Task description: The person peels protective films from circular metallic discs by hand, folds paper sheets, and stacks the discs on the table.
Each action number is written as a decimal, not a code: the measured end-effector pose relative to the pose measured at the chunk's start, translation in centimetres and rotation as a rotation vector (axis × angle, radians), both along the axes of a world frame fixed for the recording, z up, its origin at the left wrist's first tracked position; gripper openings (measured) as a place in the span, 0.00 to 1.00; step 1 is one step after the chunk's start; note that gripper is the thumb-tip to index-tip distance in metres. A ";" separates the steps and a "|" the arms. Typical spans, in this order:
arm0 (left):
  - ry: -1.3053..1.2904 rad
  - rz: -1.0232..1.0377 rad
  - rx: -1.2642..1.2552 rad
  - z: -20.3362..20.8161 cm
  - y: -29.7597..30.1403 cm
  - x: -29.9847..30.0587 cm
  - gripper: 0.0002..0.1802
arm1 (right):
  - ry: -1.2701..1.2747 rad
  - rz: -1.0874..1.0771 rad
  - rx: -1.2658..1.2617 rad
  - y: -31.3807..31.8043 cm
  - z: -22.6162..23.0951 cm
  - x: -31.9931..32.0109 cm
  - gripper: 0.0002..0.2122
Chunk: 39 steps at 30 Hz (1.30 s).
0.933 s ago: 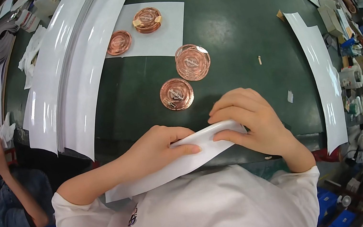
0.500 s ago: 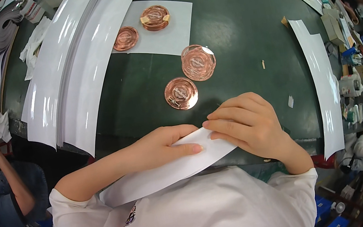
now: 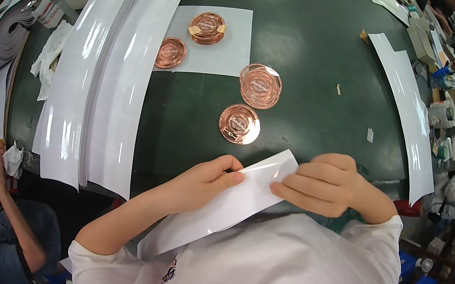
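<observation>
Far left: a grey roll of sheet stock, then long glossy white sheets fanned in a stack across the dark green table, probably parked there within easy reach. Shiny enough to throw glare.

Middle: left hand pinching the top edge of a glossy white strip, thumb and fingertips closed on it. Strip held just off the near table edge, right in front of the chest, sagging a bit, so thin and floppy. Looks like the two-handed grip keeps it flat.

Beyond it, four round copper-coloured discs: two on a white sheet, one clear-wrapped disc and one bare disc straight on the table.

Right: right hand curled around the strip's right end, fingers clamped over the corner. Further right, another long white sheet lying along the table edge.
</observation>
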<state>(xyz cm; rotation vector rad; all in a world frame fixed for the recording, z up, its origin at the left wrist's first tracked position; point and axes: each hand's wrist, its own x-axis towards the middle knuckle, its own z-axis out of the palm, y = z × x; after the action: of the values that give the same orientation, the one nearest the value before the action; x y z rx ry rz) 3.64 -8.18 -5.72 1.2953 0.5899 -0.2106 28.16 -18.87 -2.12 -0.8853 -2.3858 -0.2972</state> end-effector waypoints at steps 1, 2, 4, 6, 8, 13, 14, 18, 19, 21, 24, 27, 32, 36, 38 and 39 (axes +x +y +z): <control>0.035 -0.029 0.053 0.3 0.2 -0.1 0.20 | 0.067 -0.006 -0.002 -0.2 0.5 0.1 0.15; 0.037 -0.027 0.054 0.8 0.3 -0.2 0.20 | 0.142 -0.007 -0.046 -0.2 1.1 0.3 0.15; 0.116 -0.118 0.247 1.8 0.5 -0.3 0.19 | 0.313 -0.010 -0.150 -0.2 1.9 1.0 0.15; 0.174 -0.145 0.419 2.3 0.2 -0.2 0.17 | 0.489 -0.124 -0.190 0.0 2.4 1.4 0.15; 0.230 -0.179 0.593 2.0 -0.6 -0.7 0.16 | 0.704 -0.244 -0.260 0.8 1.8 1.4 0.12; -0.155 -0.083 1.545 -0.4 -1.8 -1.6 0.10 | 1.097 -0.427 -0.633 3.6 -0.7 -0.2 0.05; -0.176 -0.044 1.601 -0.5 -1.6 -1.6 0.10 | 1.116 -0.465 -0.699 4.1 -1.2 -0.5 0.05; -0.197 -0.041 1.700 -1.1 -1.0 -1.9 0.11 | 1.173 -0.526 -0.823 5.7 -3.5 -1.3 0.04; -0.183 -0.040 1.710 -1.8 -1.3 -2.2 0.11 | 1.200 -0.520 -0.838 5.9 -4.1 -1.4 0.04; -0.170 -0.039 1.717 -2.2 -1.3 -2.5 0.11 | 1.182 -0.538 -0.881 6.0 -4.7 -1.7 0.04; -0.167 -0.030 1.723 -2.4 -1.1 -2.5 0.10 | 1.147 -0.564 -0.943 6.0 -5.0 -2.0 0.04; -0.157 -0.019 1.710 -2.4 -1.1 -2.4 0.09 | 1.108 -0.570 -0.955 5.9 -5.0 -2.1 0.04; -0.156 -0.027 1.708 -2.5 -1.0 -2.3 0.09 | 1.048 -0.570 -0.943 6.1 -4.5 -2.2 0.04; -0.143 -0.033 1.706 -2.3 -1.0 -2.2 0.10 | 1.009 -0.577 -0.922 6.1 -4.6 -2.2 0.04; -0.141 -0.037 1.703 -2.3 -1.0 -2.1 0.09 | 1.004 -0.578 -0.917 6.0 -4.6 -2.2 0.04; -0.140 -0.037 1.703 -2.3 -1.1 -2.1 0.09 | 0.998 -0.583 -0.914 6.0 -4.7 -2.2 0.04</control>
<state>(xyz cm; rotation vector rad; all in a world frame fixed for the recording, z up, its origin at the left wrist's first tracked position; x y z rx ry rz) 1.53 -9.23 -8.04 2.9163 0.5847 0.4961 25.99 -12.88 -6.80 -1.6128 -1.2098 0.9011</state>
